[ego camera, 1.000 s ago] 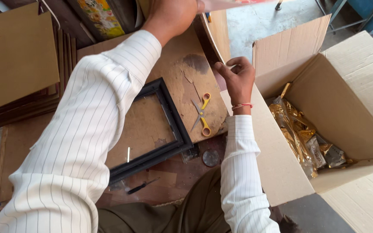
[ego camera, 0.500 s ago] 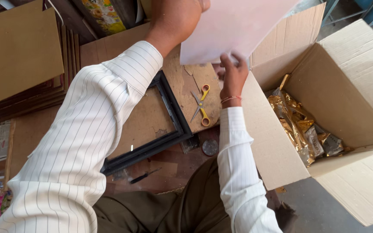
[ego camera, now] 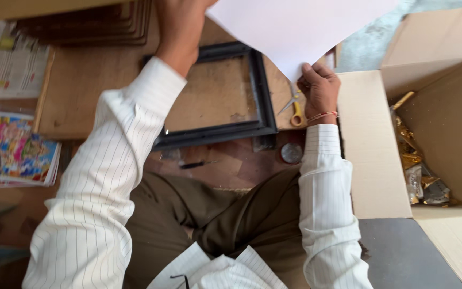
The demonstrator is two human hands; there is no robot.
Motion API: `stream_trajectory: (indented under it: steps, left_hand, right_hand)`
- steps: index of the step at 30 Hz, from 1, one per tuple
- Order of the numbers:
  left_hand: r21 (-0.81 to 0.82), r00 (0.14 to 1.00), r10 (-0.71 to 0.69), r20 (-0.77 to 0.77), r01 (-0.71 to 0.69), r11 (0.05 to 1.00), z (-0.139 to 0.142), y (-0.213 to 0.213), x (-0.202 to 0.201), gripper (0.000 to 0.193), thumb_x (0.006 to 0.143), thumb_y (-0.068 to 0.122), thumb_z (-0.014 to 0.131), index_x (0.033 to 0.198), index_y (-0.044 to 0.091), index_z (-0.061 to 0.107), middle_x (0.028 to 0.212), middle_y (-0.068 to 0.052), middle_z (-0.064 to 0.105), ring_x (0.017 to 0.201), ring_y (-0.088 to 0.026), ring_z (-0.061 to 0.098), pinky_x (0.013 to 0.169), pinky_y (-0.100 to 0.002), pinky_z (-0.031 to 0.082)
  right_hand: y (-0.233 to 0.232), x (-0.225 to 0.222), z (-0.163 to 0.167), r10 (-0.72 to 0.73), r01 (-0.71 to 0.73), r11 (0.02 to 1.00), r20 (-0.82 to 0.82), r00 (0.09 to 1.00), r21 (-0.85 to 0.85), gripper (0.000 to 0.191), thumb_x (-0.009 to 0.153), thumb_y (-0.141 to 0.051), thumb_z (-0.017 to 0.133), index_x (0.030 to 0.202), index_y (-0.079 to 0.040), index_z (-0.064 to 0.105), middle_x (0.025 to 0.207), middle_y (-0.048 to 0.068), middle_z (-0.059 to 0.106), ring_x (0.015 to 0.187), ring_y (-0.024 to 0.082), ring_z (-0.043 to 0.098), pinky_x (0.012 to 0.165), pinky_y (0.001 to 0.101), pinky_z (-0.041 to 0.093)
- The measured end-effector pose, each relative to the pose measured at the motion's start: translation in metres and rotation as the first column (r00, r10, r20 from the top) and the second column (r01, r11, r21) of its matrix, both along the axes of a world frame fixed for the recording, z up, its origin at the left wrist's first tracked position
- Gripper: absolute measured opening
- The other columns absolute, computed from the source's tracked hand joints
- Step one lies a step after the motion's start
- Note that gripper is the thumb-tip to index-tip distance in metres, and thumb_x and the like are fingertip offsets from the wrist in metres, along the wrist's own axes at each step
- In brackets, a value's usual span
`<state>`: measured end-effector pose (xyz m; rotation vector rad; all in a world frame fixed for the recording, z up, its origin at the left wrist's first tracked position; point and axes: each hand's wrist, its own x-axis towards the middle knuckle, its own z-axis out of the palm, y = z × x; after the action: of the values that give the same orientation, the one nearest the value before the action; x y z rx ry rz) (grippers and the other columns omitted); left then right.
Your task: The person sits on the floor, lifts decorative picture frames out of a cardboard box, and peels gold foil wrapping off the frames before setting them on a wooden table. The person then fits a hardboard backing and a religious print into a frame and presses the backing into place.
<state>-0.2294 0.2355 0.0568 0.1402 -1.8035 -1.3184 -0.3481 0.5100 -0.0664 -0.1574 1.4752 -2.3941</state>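
We lose the left hand [ego camera: 180, 24] past the top edge, so its grip is unclear. The white sheet [ego camera: 295, 27] is cropped too and hides the black frame's [ego camera: 215, 134] far corner. Scissors [ego camera: 294, 109] show only partly behind the right hand [ego camera: 319, 88].

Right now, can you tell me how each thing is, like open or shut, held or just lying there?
white sheet: held up in the air, flat
right hand: pinching the sheet's lower corner
left hand: raised at the sheet's other edge, grip hidden
black frame: lying flat, empty
yellow-handled scissors: lying down, slightly open
cardboard box: open, gold packets inside
picture prints: stacked flat
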Motion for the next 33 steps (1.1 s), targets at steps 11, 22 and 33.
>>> stream_trajectory:
  steps: [11,22,33]
  left_hand:
    - [0.026,0.735,0.25,0.63,-0.343,0.939,-0.174,-0.048,0.192,0.017,0.077,0.008,0.082,0.069,0.003,0.067,0.066,-0.005,0.066,0.063,-0.016,0.062,0.061,-0.032,0.05]
    - [-0.261,0.65,0.513,0.561,-0.449,0.855,-0.221,-0.09,0.198,0.044,0.075,0.021,0.096,0.102,0.005,0.066,0.109,-0.016,0.066,0.106,-0.031,0.062,0.089,-0.04,0.051]
    - [-0.052,0.722,0.337,0.605,-0.386,0.921,-0.238,-0.1,0.193,0.059,0.073,0.011,0.098,0.119,0.003,0.062,0.098,-0.007,0.072,0.087,-0.019,0.073,0.076,-0.034,0.06]
  right_hand:
    - [-0.06,0.041,-0.046,0.328,-0.17,0.8,-0.183,0.927,0.575,0.019,0.082,0.0,0.084,0.098,0.007,0.075,0.084,0.009,0.076,0.068,0.013,0.071,0.062,0.0233,0.058]
    - [-0.069,0.037,-0.075,0.432,-0.102,0.55,-0.178,0.884,0.829,0.017,0.077,0.0,0.088,0.09,0.005,0.078,0.077,0.011,0.075,0.061,0.013,0.069,0.055,0.0236,0.058]
    - [-0.068,0.036,-0.066,0.457,-0.041,0.402,-0.162,0.875,0.915,0.022,0.072,-0.009,0.092,0.086,0.0,0.079,0.076,0.009,0.075,0.062,0.015,0.071,0.058,0.0276,0.061]
